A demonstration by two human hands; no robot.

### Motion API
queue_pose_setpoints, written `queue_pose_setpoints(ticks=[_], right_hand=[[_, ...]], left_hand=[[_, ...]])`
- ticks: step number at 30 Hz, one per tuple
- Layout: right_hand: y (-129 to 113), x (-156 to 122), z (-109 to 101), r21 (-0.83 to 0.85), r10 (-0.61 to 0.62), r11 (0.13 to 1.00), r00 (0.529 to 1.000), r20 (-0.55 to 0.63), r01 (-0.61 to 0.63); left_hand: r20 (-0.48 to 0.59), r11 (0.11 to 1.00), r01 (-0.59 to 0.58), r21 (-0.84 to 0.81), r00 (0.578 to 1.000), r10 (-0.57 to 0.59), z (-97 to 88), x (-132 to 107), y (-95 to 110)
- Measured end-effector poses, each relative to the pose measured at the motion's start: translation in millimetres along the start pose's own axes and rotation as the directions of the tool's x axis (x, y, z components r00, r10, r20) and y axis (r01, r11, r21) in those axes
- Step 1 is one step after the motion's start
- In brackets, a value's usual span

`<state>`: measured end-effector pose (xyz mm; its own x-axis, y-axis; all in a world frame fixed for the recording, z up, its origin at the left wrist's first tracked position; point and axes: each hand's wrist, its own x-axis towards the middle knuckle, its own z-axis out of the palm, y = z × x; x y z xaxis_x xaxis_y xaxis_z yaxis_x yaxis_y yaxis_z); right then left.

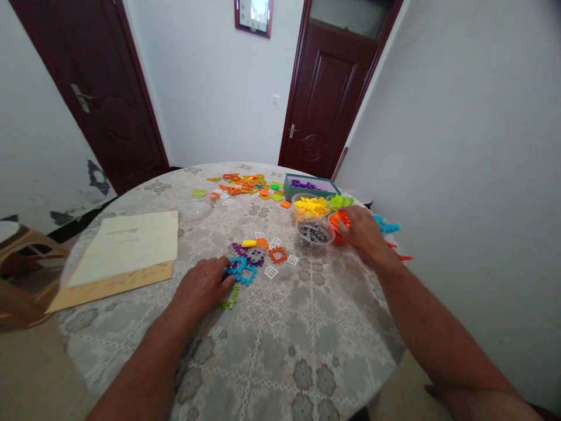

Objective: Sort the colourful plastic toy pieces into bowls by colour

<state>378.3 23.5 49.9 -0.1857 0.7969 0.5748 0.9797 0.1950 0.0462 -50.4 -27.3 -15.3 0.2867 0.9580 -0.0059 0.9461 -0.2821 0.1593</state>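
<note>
My left hand (204,282) rests on the table with thumb and fingers closed on a blue toothed plastic building piece (246,273). Close by lie a purple piece (238,248), a grey one (255,255), a yellow one (249,243) and an orange square frame (277,255). A green piece (228,299) pokes out below my left thumb. At the right, my right hand (362,230) reaches over a bowl of orange pieces (338,220). Its fingertips are hidden, so I cannot tell whether they grip anything.
Beside that bowl stand bowls of yellow pieces (310,206), grey pieces (314,231) and green pieces (340,201). Behind them is a green box (291,188) with purple pieces. A mixed pile (245,186) lies farther back; papers (131,245) lie left. White lattice pieces (271,272) are scattered mid-table.
</note>
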Motion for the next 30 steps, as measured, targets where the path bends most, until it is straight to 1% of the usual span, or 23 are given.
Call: queue_pose_setpoints(ticks=[1, 3, 6, 9, 11, 13, 15, 16, 18, 20, 21, 22, 23, 25, 26, 27, 28, 30], right_hand=[[11.9, 7.1, 2.8, -0.053, 0.030, 0.998, 0.998, 0.050, -0.027], [27.3, 18.1, 8.2, -0.127, 0.082, 0.990, 0.985, 0.154, -0.062], [34.6, 26.8, 14.9, -0.174, 0.098, 0.984, 0.950, 0.295, -0.048], [36.2, 27.7, 20.0, -0.153, 0.053, 0.988, 0.918, 0.393, 0.009], [38.8, 25.9, 22.4, -0.117, 0.014, 0.992, 0.915, 0.403, 0.037], [41.7, 23.3, 23.2, -0.084, -0.021, 0.995, 0.927, 0.375, 0.057], [40.5, 19.5, 21.7, -0.061, -0.031, 0.997, 0.951, 0.306, 0.053], [36.5, 16.5, 19.9, -0.047, -0.024, 0.998, 0.968, 0.250, 0.037], [18.8, 6.6, 15.1, 0.013, 0.010, 1.000, 0.995, 0.098, -0.011], [-13.0, -9.5, 11.0, 0.137, 0.029, 0.990, 0.999, -0.032, -0.024], [-33.1, -19.3, 10.3, 0.225, 0.008, 0.974, 0.998, -0.056, 0.005], [-54.8, -29.4, 11.2, 0.318, -0.074, 0.945, 0.997, -0.019, 0.076], [-76.7, -39.1, 13.8, 0.398, -0.174, 0.905, 0.984, 0.032, 0.147], [-116.1, -54.1, 23.3, 0.473, -0.320, 0.853, 0.937, 0.142, 0.220], [-131.7, -58.8, 29.6, 0.467, -0.342, 0.859, 0.915, 0.214, 0.212], [-143.9, -61.4, 36.3, 0.448, -0.338, 0.874, 0.899, 0.278, 0.190], [-152.6, -62.4, 42.9, 0.418, -0.319, 0.894, 0.887, 0.333, 0.164], [-161.3, -61.2, 54.2, 0.361, -0.262, 0.926, 0.881, 0.393, 0.114]], left_hand=[[0.000, 1.000, 0.000, 0.001, 1.000, 0.000, -1.4, -1.0, 1.1], [0.004, 1.000, 0.001, -0.001, 1.000, -0.001, -3.9, -2.5, 3.1], [0.003, 1.000, 0.006, -0.014, 1.000, -0.005, -5.0, -3.4, 4.4], [-0.004, 1.000, 0.006, -0.024, 1.000, -0.006, -3.7, -2.9, 3.9], [-0.004, 1.000, 0.005, -0.017, 1.000, -0.005, -3.1, -2.6, 3.5], [-0.003, 1.000, 0.001, -0.008, 1.000, -0.001, -3.2, -2.6, 3.6], [0.000, 1.000, 0.001, -0.003, 1.000, -0.001, -3.4, -2.6, 3.9], [0.001, 1.000, 0.001, -0.004, 1.000, -0.001, -3.4, -2.6, 3.8], [0.000, 1.000, -0.003, -0.007, 1.000, 0.003, -2.7, -2.0, 3.2], [-0.008, 1.000, -0.017, -0.012, 1.000, 0.017, -1.1, -0.6, 1.6], [-0.011, 1.000, -0.021, -0.014, 1.000, 0.021, 0.0, 0.3, 0.6], [-0.012, 1.000, -0.021, -0.015, 1.000, 0.021, 1.2, 1.4, -0.6], [-0.010, 1.000, -0.020, -0.013, 1.000, 0.020, 2.6, 2.6, -1.9], [-0.008, 1.000, -0.016, -0.003, 1.000, 0.016, 5.7, 5.0, -4.7], [-0.010, 1.000, -0.017, 0.002, 1.000, 0.017, 7.3, 6.0, -6.3], [-0.011, 1.000, -0.019, 0.005, 1.000, 0.019, 8.9, 6.9, -7.9], [-0.013, 1.000, -0.020, 0.004, 1.000, 0.020, 10.4, 7.6, -9.5], [-0.015, 1.000, -0.029, -0.008, 0.999, 0.029, 12.5, 8.4, -12.4]])
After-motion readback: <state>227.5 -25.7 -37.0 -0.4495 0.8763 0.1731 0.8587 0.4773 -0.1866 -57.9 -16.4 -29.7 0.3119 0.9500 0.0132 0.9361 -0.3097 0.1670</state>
